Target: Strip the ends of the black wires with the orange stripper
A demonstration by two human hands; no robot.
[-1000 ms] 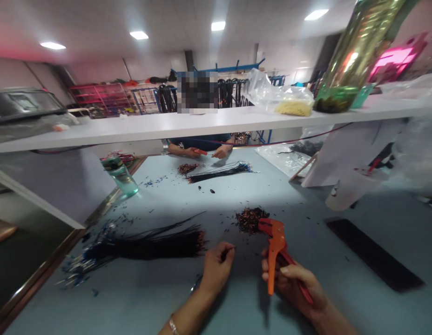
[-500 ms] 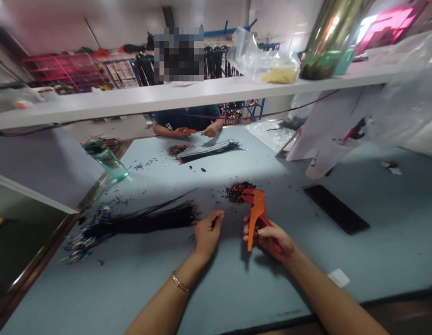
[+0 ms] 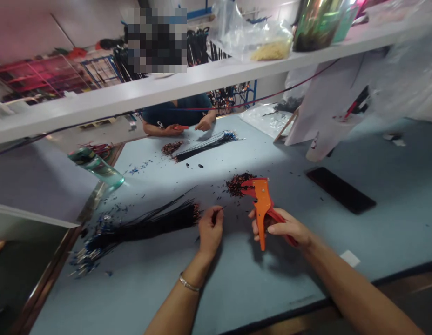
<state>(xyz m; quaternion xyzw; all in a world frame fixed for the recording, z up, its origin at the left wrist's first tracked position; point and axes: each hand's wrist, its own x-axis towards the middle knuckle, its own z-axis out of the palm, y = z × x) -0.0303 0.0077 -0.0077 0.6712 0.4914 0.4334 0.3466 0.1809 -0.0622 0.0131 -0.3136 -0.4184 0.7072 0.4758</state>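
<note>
My left hand [image 3: 211,229] is closed in a pinch, with the thin dark tip of a black wire [image 3: 222,207] showing at its fingertips. It is just right of a long bundle of black wires [image 3: 149,223], which has copper-coloured ends on the right and blue and silver ends on the left. Wrapped in my right hand [image 3: 284,228] is an orange and red wire stripper [image 3: 262,202], upright with its jaws facing left. Those jaws are over the edge of a heap of small black and brown scraps [image 3: 237,184]. A gap separates the wire tip from the tool.
A black phone [image 3: 340,190] lies to the right. Across the table a co-worker's hands [image 3: 205,122] hold a red tool near another wire bundle [image 3: 205,148]. A white shelf [image 3: 198,86] spans above. A greenish bottle [image 3: 104,171] leans at left; a white cup [image 3: 329,135] stands right.
The view has tilted and shifted, so the table appears rotated. My right hand with the wire stripper is slightly farther from my left hand. A wire tip now shows more clearly at my left fingertips.
</note>
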